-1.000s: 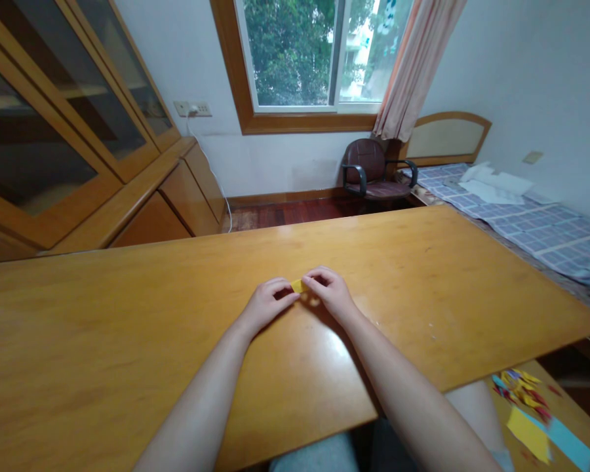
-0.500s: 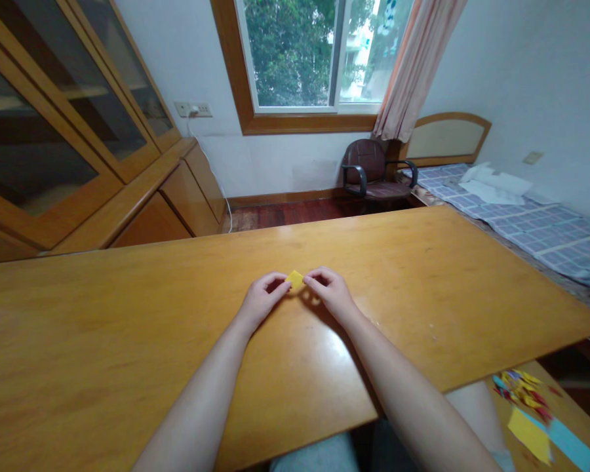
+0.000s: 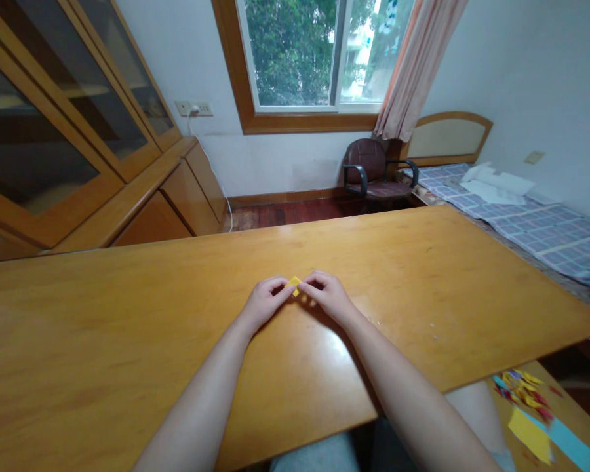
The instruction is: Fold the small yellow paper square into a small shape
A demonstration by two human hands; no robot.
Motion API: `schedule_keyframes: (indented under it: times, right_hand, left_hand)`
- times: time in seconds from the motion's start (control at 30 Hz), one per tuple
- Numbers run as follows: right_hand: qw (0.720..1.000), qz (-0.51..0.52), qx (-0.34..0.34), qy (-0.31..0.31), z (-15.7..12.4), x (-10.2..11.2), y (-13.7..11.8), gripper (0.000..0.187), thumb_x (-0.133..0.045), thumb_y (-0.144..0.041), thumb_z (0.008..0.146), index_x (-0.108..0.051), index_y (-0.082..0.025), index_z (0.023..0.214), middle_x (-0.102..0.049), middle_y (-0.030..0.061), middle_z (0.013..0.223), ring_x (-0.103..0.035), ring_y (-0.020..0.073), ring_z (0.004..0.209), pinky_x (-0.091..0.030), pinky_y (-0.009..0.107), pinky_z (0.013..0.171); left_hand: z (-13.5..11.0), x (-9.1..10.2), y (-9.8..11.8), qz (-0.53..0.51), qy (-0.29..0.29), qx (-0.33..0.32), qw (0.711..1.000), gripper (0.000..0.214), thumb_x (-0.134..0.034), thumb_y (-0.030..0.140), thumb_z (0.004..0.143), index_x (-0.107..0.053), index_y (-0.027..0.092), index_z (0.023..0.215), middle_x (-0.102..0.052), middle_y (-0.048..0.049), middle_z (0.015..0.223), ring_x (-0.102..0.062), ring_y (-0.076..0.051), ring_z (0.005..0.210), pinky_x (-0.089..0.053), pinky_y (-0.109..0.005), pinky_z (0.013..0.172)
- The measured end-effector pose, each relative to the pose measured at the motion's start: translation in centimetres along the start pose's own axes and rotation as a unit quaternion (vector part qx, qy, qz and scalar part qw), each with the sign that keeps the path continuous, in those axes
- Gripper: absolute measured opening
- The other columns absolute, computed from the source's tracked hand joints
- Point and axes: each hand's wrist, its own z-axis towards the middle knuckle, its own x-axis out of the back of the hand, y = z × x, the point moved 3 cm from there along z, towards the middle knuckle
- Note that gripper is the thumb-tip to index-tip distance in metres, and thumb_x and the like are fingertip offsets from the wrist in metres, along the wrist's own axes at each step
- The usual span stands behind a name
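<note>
1. Over the table (image 3: 128,328), left hand (image 3: 264,299) and right hand (image 3: 328,292) pinch a small yellow paper (image 3: 294,282) between them.
2. Down to the right, a yellow sheet (image 3: 530,435) lies by a blue strip (image 3: 572,446).

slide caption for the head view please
Left hand and right hand pinch a small piece of yellow paper over a wooden table.

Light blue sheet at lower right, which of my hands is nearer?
Right. Your right hand is up and left of the light blue sheet, well apart; your left hand is farther off, beyond the right.
</note>
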Motion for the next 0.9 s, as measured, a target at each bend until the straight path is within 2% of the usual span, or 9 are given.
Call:
schedule_keyframes:
  times: [0.13,0.37,0.53,0.63,0.83,0.9]
  right_hand:
    - [1.0,0.002,-0.004,0.0,0.02,0.09,0.09,0.023,-0.065,-0.038,0.084,-0.069,-0.018,0.073,-0.065,0.0012,0.069,-0.06,0.0138,0.065,-0.047,0.025,0.062]
    - [0.999,0.017,-0.03,-0.013,0.02,-0.03,0.35,0.025,-0.063,-0.038,0.084,-0.069,-0.016,0.072,-0.064,0.0017,0.068,-0.058,0.0126,0.062,-0.044,0.024,0.06]
    - [0.997,0.049,-0.06,0.001,0.0,0.07,0.53,0.028,-0.062,-0.041,0.083,-0.068,-0.017,0.072,-0.061,0.0006,0.062,-0.055,0.012,0.056,-0.042,0.023,0.054]
    - [0.997,0.046,-0.054,-0.003,-0.05,0.13,0.34,0.027,-0.063,-0.04,0.083,-0.069,-0.017,0.073,-0.062,0.0013,0.064,-0.056,0.0121,0.058,-0.043,0.022,0.054]
    - [0.999,0.003,-0.027,-0.021,-0.1,-0.07,-0.24,0.025,-0.063,-0.038,0.083,-0.068,-0.017,0.072,-0.064,0.0027,0.071,-0.059,0.0131,0.063,-0.046,0.025,0.061]
    - [0.999,0.024,-0.038,-0.014,-0.11,-0.19,-0.15,0.023,-0.065,-0.039,0.082,-0.068,-0.016,0.079,-0.065,0.0023,0.072,-0.059,0.0127,0.062,-0.046,0.025,0.06]
  left_hand:
    - [0.1,0.12,-0.06,-0.024,-0.003,0.02,1.0,0.031,-0.057,0.042,0.087,-0.067,0.017,0.072,-0.067,-0.0007,0.069,-0.06,-0.015,0.069,-0.045,-0.025,0.067]
    - [0.28,0.44,-0.41,-0.049,0.04,0.041,0.997,0.034,-0.056,0.043,0.086,-0.065,0.016,0.066,-0.065,-0.0012,0.067,-0.06,-0.016,0.068,-0.046,-0.024,0.068]
    - [0.14,0.48,-0.28,-0.074,0.047,0.04,0.995,0.026,-0.063,0.041,0.081,-0.068,0.016,0.078,-0.068,-0.0021,0.077,-0.061,-0.016,0.074,-0.047,-0.025,0.072]
    - [0.13,0.29,-0.5,-0.079,0.038,0.047,0.995,0.026,-0.067,0.042,0.079,-0.069,0.016,0.081,-0.069,-0.0022,0.079,-0.061,-0.017,0.076,-0.046,-0.025,0.072]
    - [0.17,0.23,-0.96,-0.07,0.03,0.058,0.995,0.028,-0.062,0.043,0.083,-0.068,0.016,0.076,-0.065,-0.0008,0.073,-0.058,-0.015,0.072,-0.044,-0.024,0.069]
    - [0.13,0.19,-0.8,-0.06,0.018,0.054,0.997,0.029,-0.061,0.043,0.084,-0.067,0.016,0.075,-0.064,-0.0003,0.071,-0.057,-0.015,0.071,-0.043,-0.024,0.068]
